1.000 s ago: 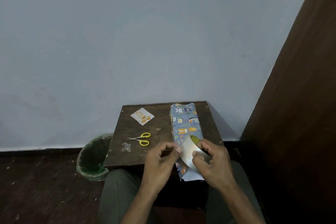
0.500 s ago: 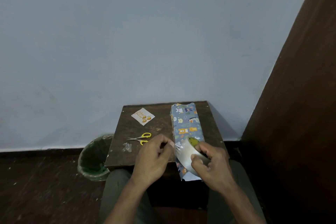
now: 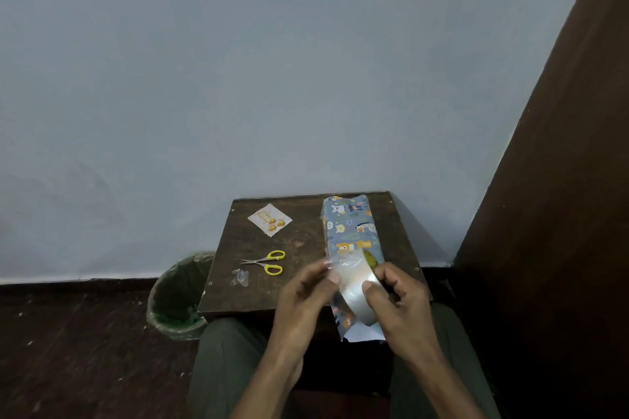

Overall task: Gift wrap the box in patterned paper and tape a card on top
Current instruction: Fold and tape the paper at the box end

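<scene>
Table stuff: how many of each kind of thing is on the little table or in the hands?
Wrapped box: 1
Card: 1
Scissors: 1
Tape roll, held in the hands: 1
Crumpled tape scrap: 1
Total: 5

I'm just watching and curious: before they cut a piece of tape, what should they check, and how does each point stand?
1. Tape roll held firmly in right hand: ok.
2. Left hand pinching the loose tape end: ok.
3. Scissors within easy reach on the table: ok.
4. Paper on the wrapped box closed at the near end: not ok, flap hangs open.
5. Card ready nearby: ok.
6. Enough tape pulled out: cannot tell.
</scene>
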